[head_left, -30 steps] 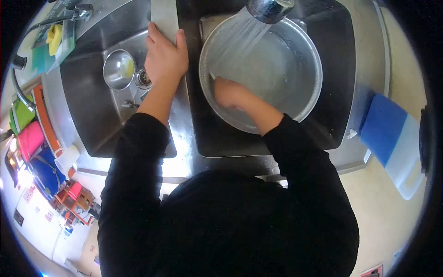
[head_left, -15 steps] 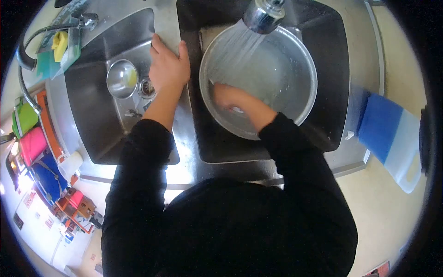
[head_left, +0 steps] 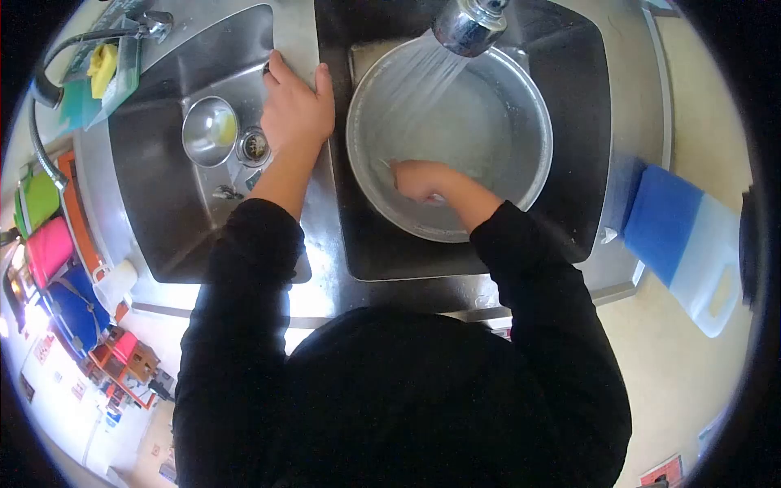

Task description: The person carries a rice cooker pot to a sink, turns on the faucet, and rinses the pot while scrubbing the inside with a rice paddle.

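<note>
Steel bowl [head_left: 504, 122] under tap [head_left: 470, 24]; right hand [head_left: 419, 179] inside, fingers' state unclear; left hand [head_left: 297, 110] flat, fingers outstretched, on sink divider [head_left: 325, 236].

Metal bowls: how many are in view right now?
2. A large bowl sits in the right basin under the running tap, right hand inside it; a small bowl lies in the left basin beside the drain. The body may hide others.

One head-worn fisheye view looks straight down, close above the left hand [head_left: 297, 106] and right hand [head_left: 419, 179] at a double stainless-steel sink [head_left: 163, 203]
</note>
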